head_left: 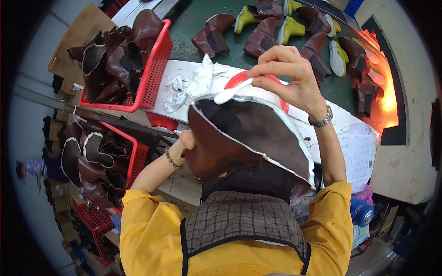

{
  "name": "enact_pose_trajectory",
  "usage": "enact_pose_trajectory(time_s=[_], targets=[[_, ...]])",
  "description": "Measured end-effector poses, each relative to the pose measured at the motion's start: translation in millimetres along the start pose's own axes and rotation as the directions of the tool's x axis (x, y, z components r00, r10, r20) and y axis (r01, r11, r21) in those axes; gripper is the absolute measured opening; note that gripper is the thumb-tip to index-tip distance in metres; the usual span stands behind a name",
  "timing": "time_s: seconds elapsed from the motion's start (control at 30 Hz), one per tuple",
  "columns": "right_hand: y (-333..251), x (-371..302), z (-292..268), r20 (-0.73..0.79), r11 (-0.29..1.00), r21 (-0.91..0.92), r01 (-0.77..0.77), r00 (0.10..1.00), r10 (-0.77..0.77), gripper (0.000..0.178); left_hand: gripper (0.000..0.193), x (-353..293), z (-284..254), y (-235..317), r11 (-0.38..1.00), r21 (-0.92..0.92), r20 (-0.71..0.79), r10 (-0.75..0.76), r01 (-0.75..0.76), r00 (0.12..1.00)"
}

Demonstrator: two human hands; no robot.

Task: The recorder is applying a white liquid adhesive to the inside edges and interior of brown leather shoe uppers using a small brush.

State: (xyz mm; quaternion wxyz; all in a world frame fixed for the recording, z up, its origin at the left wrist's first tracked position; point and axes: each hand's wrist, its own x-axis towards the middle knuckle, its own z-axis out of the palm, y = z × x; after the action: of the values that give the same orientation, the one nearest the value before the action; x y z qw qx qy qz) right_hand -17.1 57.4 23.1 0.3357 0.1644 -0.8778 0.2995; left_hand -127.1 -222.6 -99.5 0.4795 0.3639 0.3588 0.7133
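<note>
Pinching white spatula [226, 95] in right grip [292, 73], aimed left and slightly nearward, broad end first, at whitened boot rim. Gripping brown boot upper [225, 145] in left grip [186, 139], mostly hidden; just right of it, mouth upward, long axis slanting far-left to near-right. Beyond, behind right grip's fingertips: red bowl [235, 79].

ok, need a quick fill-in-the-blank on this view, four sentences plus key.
1. The right hand pinches a small tool coloured ____.
2. The left hand holds a leather piece coloured ____.
3. The wristwatch is on the ____ wrist.
4. The upper-left basket is coloured ____.

Missing words: white; brown; right; red.
</note>
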Motion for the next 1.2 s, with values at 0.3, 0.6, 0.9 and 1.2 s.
enact_pose_trajectory(time_s=[0.3, 0.6, 0.9, 1.2], targets=[[-2, -87, -18, -0.255, 0.92, 0.094, -0.382, 0.883, 0.393, 0.019, 0.093, -31, -64, 26, 1.0, 0.016, -0.127, 0.002, 0.0, 0.992], [-3, -131, 16, -0.383, 0.798, 0.318, -0.512, 0.7, 0.602, 0.015, 0.101, -12, -85, 34, 0.988, 0.121, -0.27, 0.13, -0.1, 0.954], [107, -200, 61, -0.471, 0.491, 0.596, -0.636, 0.219, 0.855, 0.018, 0.059, 197, -116, 106, 0.892, 0.43, -0.32, 0.295, -0.139, 0.9], [107, -200, 70, -0.486, 0.483, 0.505, -0.715, 0.227, 0.844, 0.013, 0.077, 396, -273, 90, 0.124, 0.963, -0.269, 0.552, 0.241, 0.789]])
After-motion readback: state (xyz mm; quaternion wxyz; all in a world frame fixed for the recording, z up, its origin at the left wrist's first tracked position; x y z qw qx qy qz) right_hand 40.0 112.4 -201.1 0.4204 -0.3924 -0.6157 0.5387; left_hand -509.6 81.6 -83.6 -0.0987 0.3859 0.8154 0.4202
